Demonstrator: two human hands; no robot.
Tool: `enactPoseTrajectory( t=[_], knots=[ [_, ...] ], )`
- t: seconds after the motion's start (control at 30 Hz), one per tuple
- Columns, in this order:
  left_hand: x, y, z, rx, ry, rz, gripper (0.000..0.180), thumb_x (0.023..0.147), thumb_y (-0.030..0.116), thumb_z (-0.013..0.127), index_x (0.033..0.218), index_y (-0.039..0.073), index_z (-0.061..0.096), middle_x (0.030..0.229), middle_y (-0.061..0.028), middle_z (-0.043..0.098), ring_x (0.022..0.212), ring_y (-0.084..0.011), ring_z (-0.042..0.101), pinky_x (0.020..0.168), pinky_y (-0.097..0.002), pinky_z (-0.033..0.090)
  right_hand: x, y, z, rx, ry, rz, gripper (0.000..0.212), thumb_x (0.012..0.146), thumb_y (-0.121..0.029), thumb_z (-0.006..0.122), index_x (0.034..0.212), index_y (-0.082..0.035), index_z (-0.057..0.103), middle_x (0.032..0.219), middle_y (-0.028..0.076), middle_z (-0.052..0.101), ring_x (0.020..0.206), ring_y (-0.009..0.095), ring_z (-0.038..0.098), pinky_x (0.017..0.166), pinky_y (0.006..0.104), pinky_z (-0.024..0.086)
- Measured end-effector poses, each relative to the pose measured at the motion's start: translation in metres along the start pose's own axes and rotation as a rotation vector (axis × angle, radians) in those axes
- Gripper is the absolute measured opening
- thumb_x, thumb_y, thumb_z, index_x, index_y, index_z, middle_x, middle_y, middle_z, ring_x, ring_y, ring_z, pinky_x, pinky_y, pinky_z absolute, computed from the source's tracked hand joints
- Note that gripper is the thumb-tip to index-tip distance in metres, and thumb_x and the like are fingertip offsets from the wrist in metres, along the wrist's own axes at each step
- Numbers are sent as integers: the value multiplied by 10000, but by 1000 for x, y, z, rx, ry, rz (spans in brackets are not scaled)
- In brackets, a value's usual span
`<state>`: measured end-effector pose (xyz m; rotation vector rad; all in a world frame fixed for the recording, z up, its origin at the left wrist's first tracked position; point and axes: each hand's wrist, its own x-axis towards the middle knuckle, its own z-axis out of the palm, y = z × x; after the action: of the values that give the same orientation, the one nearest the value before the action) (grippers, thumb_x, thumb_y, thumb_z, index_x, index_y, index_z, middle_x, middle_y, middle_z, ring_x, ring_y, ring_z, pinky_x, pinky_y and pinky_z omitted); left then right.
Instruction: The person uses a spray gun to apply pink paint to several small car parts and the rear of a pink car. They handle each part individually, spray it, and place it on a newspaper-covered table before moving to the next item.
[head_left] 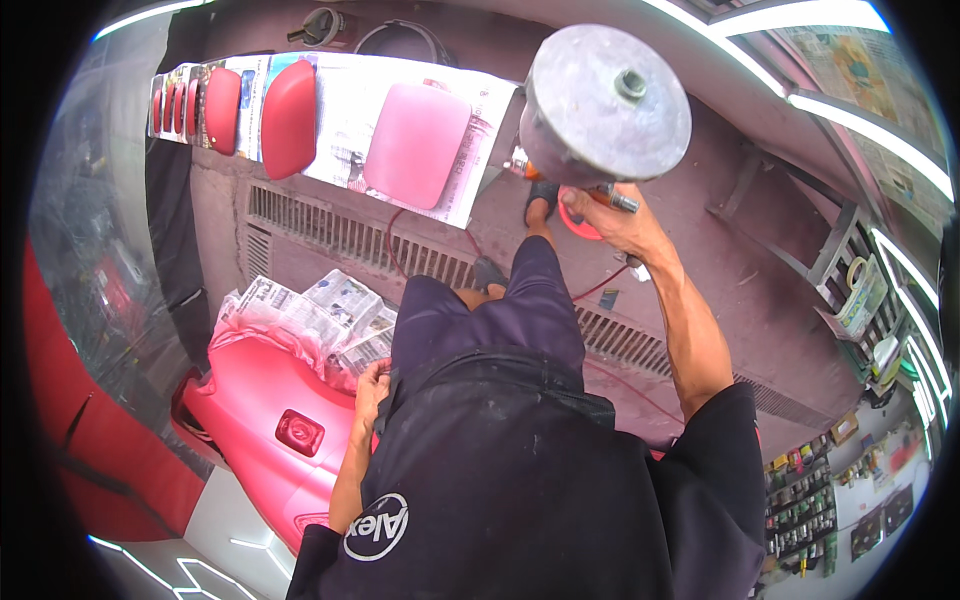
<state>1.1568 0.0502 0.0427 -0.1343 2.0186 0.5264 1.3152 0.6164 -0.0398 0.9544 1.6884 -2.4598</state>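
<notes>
My right hand [625,220] is closed round a paint spray gun [605,197]. A large round grey cup [600,110] tops the gun and hides much of its body; part of a red ring [577,215] shows by my fingers. Low at my left side, my left hand [372,390] has its fingers curled against the dark hem of my clothes; what they hold, if anything, is hidden. Beside that hand lies a glossy red car body panel [265,400], with newspaper [335,305] over its far part. Ahead, a pink-red rounded panel [418,145] lies on a paper-covered stand [340,110].
Further left on the stand are a red curved panel [289,120], a smaller red one [222,110] and several narrow red pieces. A thin red hose crosses the floor near a metal grate [320,225]. At right stands a rack [850,260]; plastic sheeting [110,200] hangs at left.
</notes>
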Motion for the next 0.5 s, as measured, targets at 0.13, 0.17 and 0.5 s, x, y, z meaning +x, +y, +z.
enactPoseTrajectory(
  t=[0.13, 0.17, 0.5],
  knots=[
    [-2, 6, -4, 66, -1, 77, 446, 912, 41, 431, 1297, -77, 623, 1122, -109, 716, 989, -160, 657, 894, -276, 512, -28, 11, 19, -4, -31, -155, 228, 958, -176, 783, 1095, -1, 735, 953, 19, 721, 887, 94, 602, 764, 305, 507],
    [-3, 14, -4, 81, 0, 94, 445, 911, 41, 432, 1296, -74, 625, 1118, -109, 720, 989, -161, 660, 895, -279, 513, -30, 11, 23, 61, 21, -122, 233, 963, -192, 779, 1084, 2, 735, 939, 21, 719, 879, 95, 603, 753, 302, 506],
    [9, 35, 15, 189, 50, 96, 443, 901, 55, 446, 1285, -55, 638, 1114, -132, 737, 1020, -185, 668, 944, -306, 506, -6, 35, 30, -43, 411, -88, 371, 986, -367, 750, 1004, 4, 739, 789, -7, 658, 707, 85, 537, 645, 269, 452]
  ],
)
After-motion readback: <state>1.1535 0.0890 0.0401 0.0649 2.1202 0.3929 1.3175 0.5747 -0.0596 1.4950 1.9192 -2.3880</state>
